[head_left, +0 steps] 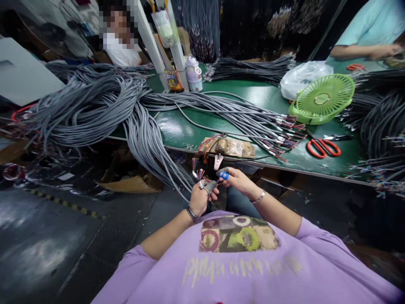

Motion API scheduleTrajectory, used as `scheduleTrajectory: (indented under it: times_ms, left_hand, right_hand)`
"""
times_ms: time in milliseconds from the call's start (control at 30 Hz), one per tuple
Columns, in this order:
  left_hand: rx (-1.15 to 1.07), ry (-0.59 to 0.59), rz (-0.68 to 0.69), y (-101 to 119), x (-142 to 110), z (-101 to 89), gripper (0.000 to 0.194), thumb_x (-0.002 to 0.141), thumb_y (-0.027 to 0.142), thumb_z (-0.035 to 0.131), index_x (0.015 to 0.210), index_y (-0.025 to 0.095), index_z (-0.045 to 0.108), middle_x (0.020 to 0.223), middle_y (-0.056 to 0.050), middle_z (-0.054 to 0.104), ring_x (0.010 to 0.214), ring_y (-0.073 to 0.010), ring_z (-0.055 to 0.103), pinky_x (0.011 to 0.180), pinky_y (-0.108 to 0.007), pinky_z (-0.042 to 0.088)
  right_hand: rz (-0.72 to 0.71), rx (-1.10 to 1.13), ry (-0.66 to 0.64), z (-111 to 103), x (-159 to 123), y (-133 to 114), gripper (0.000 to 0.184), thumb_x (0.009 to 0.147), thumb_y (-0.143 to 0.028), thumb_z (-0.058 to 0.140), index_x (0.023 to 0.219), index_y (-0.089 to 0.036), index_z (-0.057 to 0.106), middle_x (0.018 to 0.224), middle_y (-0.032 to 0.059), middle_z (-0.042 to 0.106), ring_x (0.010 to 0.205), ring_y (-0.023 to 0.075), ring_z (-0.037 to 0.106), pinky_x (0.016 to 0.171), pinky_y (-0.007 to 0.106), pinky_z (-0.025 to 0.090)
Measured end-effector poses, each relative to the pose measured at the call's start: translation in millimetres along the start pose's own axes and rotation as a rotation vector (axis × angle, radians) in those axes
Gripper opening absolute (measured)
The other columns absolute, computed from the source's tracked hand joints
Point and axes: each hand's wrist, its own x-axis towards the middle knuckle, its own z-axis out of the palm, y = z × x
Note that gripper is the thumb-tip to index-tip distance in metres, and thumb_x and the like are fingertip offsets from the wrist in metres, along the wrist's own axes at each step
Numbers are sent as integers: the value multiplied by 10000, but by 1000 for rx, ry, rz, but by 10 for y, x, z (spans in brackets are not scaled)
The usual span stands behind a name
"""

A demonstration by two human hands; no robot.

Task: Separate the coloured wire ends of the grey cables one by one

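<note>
Watching the left hand (198, 202) squeeze gray cable ends (201, 174) at the clock's middle, I worry the big loops (101, 114) at ten o'clock could slip off the tabletop (171, 125) and tug them loose, while the right hand's fingers (225, 175) bend close, holding what I cannot tell.

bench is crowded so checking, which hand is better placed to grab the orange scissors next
Right, I'd say: the right hand is nearer the scissors, which lie on its side, while the left hand grips wires farther off.
</note>
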Motion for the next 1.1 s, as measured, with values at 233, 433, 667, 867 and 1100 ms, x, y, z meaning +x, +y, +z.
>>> scheduleTrajectory:
  times_ms: [233, 433, 667, 867, 1100]
  left_hand:
    - [-105, 9, 5, -24, 19, 67, 326, 655, 424, 718, 702, 144, 558, 568, -20, 644, 437, -114, 592, 353, -169, 343]
    - [-34, -200, -112, -39, -31, -57, 356, 641, 440, 736, 725, 127, 588, 576, -43, 653, 498, -156, 627, 417, -216, 444]
    - [7, -128, 3, -50, -38, -77, 340, 659, 433, 723, 725, 134, 576, 593, -43, 666, 480, -152, 627, 368, -195, 412]
    - [-136, -4, 29, -32, 17, -33, 363, 669, 467, 696, 750, 136, 571, 606, -46, 672, 460, -146, 621, 343, -185, 372]
    - [-136, 18, 52, 30, 9, -28, 326, 673, 433, 696, 687, 138, 559, 542, -24, 640, 392, -117, 574, 319, -172, 321]
  right_hand:
    - [-164, 119, 215, 243, -156, 171, 233, 720, -384, 680, 784, -174, 602, 697, -1, 591, 633, 112, 509, 604, 249, 429]
    - [-139, 67, 97, 240, -74, 151, 274, 701, -412, 674, 705, -163, 558, 591, -31, 533, 530, 90, 444, 520, 236, 387]
    - [-94, 104, 42, 308, 60, 150, 282, 703, -417, 670, 712, -166, 542, 545, -45, 511, 467, 76, 411, 468, 224, 343]
    - [-39, 206, 131, 347, 107, 136, 288, 670, -398, 704, 710, -152, 561, 573, -40, 519, 488, 67, 407, 476, 218, 324]
    - [4, 307, 142, 359, 90, 97, 249, 663, -356, 710, 666, -155, 563, 520, -62, 460, 475, 57, 376, 483, 209, 322]
